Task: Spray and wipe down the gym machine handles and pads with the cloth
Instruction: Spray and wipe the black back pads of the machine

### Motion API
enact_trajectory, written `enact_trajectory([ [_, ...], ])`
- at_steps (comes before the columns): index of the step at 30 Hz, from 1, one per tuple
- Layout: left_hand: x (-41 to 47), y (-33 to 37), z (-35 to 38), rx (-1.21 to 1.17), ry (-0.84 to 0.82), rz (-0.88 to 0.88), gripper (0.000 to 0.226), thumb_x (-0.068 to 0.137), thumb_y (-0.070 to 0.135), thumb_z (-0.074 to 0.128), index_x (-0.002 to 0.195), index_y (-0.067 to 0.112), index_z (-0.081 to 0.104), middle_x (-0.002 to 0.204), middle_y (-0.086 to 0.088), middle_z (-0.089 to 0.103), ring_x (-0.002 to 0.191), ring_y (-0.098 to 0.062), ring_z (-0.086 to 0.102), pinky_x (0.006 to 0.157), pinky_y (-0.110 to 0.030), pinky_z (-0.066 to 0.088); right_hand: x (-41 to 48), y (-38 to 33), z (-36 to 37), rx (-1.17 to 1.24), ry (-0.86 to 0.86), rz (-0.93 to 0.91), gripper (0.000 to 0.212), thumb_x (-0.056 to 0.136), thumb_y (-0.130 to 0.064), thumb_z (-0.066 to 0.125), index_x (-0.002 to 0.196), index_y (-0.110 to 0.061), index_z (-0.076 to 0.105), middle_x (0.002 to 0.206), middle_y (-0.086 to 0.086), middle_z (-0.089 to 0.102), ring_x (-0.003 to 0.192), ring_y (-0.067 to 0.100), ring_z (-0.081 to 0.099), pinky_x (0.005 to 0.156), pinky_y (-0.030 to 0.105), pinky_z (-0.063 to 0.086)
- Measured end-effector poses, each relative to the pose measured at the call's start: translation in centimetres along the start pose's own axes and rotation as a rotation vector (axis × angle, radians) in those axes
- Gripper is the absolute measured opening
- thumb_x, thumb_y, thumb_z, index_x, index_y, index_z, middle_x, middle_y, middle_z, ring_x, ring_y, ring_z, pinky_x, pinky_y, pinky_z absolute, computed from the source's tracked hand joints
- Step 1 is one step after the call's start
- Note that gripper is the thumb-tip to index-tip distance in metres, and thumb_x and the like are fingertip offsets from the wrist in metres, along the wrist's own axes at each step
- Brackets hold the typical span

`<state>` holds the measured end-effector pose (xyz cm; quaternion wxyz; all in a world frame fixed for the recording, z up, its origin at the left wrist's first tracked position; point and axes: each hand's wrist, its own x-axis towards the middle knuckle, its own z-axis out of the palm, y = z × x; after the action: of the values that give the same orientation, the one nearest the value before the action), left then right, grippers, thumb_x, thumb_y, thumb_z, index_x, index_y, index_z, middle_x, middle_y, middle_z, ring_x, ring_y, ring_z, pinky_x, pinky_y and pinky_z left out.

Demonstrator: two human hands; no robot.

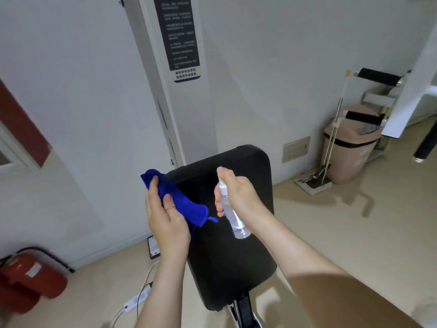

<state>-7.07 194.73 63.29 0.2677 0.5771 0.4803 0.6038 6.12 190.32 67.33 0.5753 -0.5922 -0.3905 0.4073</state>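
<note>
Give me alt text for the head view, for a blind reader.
A person's right hand holds a clear spray bottle over a black gym pad, while the left hand grips a blue cloth at its edge. A fire extinguisher sits lower left.

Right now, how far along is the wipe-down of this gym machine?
Early, it seems. Done: nothing I can confirm; the pad shows no wet marks. In hand: the right hand grips the bottle, a finger on its top, over the pad; the left hand holds the cloth at the pad's left edge. Left: wiping the pad, then the handles at far right.
</note>
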Motion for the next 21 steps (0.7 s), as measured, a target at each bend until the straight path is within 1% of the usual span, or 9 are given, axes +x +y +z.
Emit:
enact_trajectory([
  [3,0.2,-0.8,-2.1,-0.283,-0.004,-0.326,0.041,0.103,0.006,0.038,0.132,0.030,0.054,0.137,0.008,0.054,0.112,0.000,0.056,0.091,-0.011,0.045,-0.6,0.6,1.6,0.052,-0.045,0.036,0.050,0.098,-0.035,0.045,0.058,-0.006,0.051,0.050,0.004,0.050,0.049,0.018,0.050,0.049,0.026,0.048],
  [6,0.2,-1.6,-4.2,-0.546,-0.086,-0.665,0.040,0.100,0.000,0.045,0.125,0.029,0.058,0.131,-0.004,0.061,0.108,-0.025,0.065,0.090,-0.040,0.055,-0.9,1.6,2.1,0.062,-0.036,0.078,0.053,0.098,-0.043,0.046,0.062,-0.006,0.054,0.052,0.005,0.052,0.049,0.017,0.052,0.048,0.025,0.048],
  [8,-0.4,-1.3,-5.4,-0.591,-0.088,-0.708,0.049,0.094,-0.005,0.054,0.132,0.027,0.055,0.122,-0.006,0.065,0.101,-0.031,0.068,0.080,-0.045,0.059,-1.2,1.8,2.4,0.044,-0.051,0.098,0.055,0.097,-0.048,0.046,0.063,-0.006,0.055,0.053,0.006,0.054,0.048,0.015,0.053,0.048,0.024,0.048],
  [10,-0.4,-0.1,-6.1,-0.615,-0.073,-0.644,0.059,0.088,-0.010,0.059,0.135,0.025,0.052,0.119,-0.007,0.068,0.101,-0.032,0.069,0.077,-0.045,0.060,-1.5,2.2,2.6,0.042,-0.064,0.113,0.052,0.097,-0.044,0.047,0.062,-0.006,0.053,0.054,0.007,0.052,0.049,0.017,0.051,0.049,0.025,0.048],
  [13,0.6,2.1,-6.0,-0.536,-0.124,-0.395,0.057,0.086,-0.007,0.064,0.133,0.026,0.056,0.121,-0.001,0.069,0.105,-0.021,0.069,0.083,-0.036,0.058,-1.7,2.7,2.5,0.092,-0.048,0.122,0.048,0.096,-0.039,0.047,0.059,-0.008,0.052,0.053,0.005,0.051,0.052,0.018,0.051,0.053,0.028,0.048],
  [16,2.2,4.6,-4.9,-0.219,-0.261,-0.036,0.049,0.088,0.001,0.065,0.129,0.028,0.061,0.123,0.015,0.065,0.115,-0.004,0.061,0.097,-0.021,0.050,-1.8,3.0,2.1,0.142,-0.013,0.151,0.052,0.097,-0.047,0.048,0.065,-0.006,0.056,0.056,0.007,0.055,0.053,0.018,0.054,0.057,0.031,0.051],
  [18,3.5,4.8,-3.4,0.180,-0.435,0.419,0.045,0.089,0.003,0.063,0.129,0.022,0.062,0.131,0.010,0.060,0.129,-0.013,0.051,0.108,-0.026,0.040,-2.1,3.2,2.0,0.174,0.008,0.181,0.055,0.097,-0.051,0.047,0.068,-0.006,0.057,0.058,0.008,0.056,0.053,0.018,0.055,0.058,0.030,0.051],
  [20,4.8,2.9,-2.0,0.644,-0.579,0.961,0.040,0.091,0.008,0.062,0.129,0.019,0.062,0.138,-0.002,0.057,0.133,-0.027,0.047,0.109,-0.042,0.039,-2.2,3.4,2.1,0.216,0.031,0.192,0.056,0.097,-0.052,0.047,0.067,-0.005,0.057,0.058,0.009,0.055,0.052,0.018,0.054,0.056,0.029,0.051],
  [21,5.3,1.8,-1.6,0.778,-0.597,1.120,0.040,0.093,0.012,0.060,0.132,0.020,0.060,0.141,-0.006,0.055,0.134,-0.031,0.046,0.109,-0.047,0.037,-2.3,3.6,2.1,0.228,0.043,0.191,0.057,0.097,-0.052,0.046,0.067,-0.005,0.056,0.058,0.009,0.055,0.052,0.018,0.054,0.055,0.028,0.050],
])
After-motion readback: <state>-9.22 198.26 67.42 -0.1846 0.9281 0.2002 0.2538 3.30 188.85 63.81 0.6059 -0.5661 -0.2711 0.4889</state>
